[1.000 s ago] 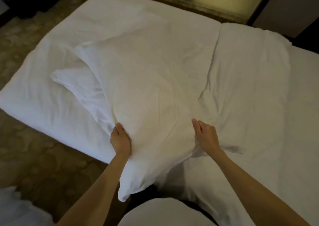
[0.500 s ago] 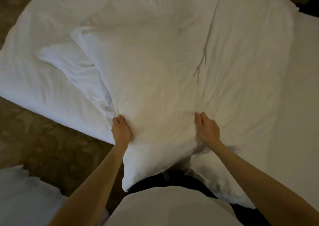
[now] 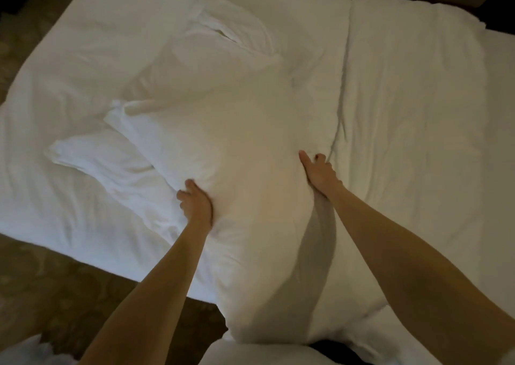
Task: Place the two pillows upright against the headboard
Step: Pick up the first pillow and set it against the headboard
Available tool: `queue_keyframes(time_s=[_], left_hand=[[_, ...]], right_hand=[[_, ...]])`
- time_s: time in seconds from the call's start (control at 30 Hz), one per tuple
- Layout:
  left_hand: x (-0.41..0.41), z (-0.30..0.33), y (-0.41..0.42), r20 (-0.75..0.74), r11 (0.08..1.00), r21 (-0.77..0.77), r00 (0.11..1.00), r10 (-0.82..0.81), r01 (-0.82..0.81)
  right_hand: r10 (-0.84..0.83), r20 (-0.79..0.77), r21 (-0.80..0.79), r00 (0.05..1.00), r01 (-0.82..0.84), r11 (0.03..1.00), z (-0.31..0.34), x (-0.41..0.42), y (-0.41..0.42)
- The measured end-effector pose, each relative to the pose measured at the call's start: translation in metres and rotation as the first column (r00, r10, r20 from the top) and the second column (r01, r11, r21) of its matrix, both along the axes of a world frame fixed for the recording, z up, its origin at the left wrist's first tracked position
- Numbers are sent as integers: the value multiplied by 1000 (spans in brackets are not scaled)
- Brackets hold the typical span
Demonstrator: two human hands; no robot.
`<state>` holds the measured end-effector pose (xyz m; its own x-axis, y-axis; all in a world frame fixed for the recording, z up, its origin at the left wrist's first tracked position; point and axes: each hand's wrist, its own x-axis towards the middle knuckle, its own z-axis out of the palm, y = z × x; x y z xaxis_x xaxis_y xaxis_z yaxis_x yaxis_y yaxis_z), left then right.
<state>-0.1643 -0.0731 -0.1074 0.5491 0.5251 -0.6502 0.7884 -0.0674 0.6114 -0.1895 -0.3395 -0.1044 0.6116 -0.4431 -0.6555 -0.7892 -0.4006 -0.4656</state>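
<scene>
A large white pillow (image 3: 245,153) is lifted over the bed, its lower end hanging toward me. My left hand (image 3: 196,204) grips its left side and my right hand (image 3: 320,172) grips its right side. A second white pillow (image 3: 223,44) lies crumpled on the bed behind it, farther from me. A loose white pillowcase flap (image 3: 106,158) trails off to the left of the held pillow. No headboard is in view.
The bed (image 3: 69,86) is covered with a white sheet, and a folded white duvet (image 3: 412,114) lies over its right half. Patterned brown carpet (image 3: 55,286) borders the bed's left and near side. White fabric (image 3: 25,350) sits at the bottom left corner.
Both hands have pushed the pillow forward over the bed and shifted their grip. The view has tilted down, and the second pillow behind has come into sight.
</scene>
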Motion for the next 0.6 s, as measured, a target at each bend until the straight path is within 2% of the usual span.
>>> queue_keyframes(time_s=[0.13, 0.23, 0.33, 0.43, 0.6], left_hand=[[3, -17, 0, -32, 988, 88, 991, -129, 131], [7, -23, -4, -41, 997, -41, 997, -69, 67], [6, -20, -5, -11, 997, -74, 1000, 11, -11], [4, -10, 0, 36, 998, 3, 997, -65, 65], [-5, 14, 6, 123, 993, -33, 986, -111, 116]], right_hand=[[-77, -57, 49, 995, 80, 996, -17, 1, -8], [-88, -29, 70, 996, 90, 993, -23, -3, -5], [-78, 44, 64, 996, 75, 995, -23, -8, -2], [-100, 130, 36, 986, 96, 995, -15, -14, -5], [-182, 328, -3, 927, 194, 981, 19, -35, -23]])
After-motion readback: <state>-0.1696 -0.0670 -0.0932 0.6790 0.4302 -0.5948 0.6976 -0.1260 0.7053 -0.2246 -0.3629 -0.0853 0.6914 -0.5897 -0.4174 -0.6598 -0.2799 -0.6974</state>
